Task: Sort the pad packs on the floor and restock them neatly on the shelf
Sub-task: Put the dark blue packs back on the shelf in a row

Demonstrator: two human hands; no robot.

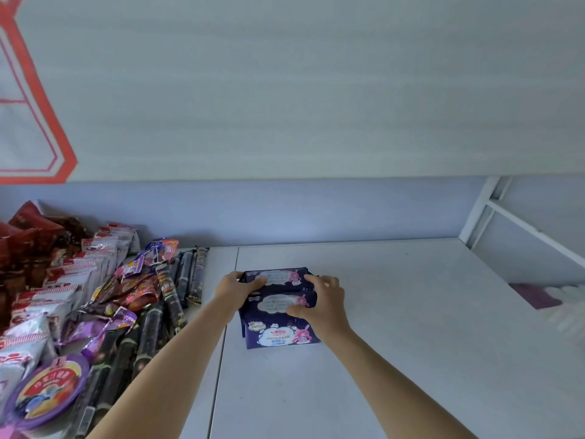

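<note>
Restock step: left hand (241, 288) & right hand (319, 301) clasp navy packs (278, 315) mid-shelf (395, 327), away from edges; next, prob. square them w/ back edge.

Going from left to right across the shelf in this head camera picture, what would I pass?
Red-and-white snack packs → long dark snack sticks → left hand → navy pad packs → right hand → bare white shelf → purple item.
</note>
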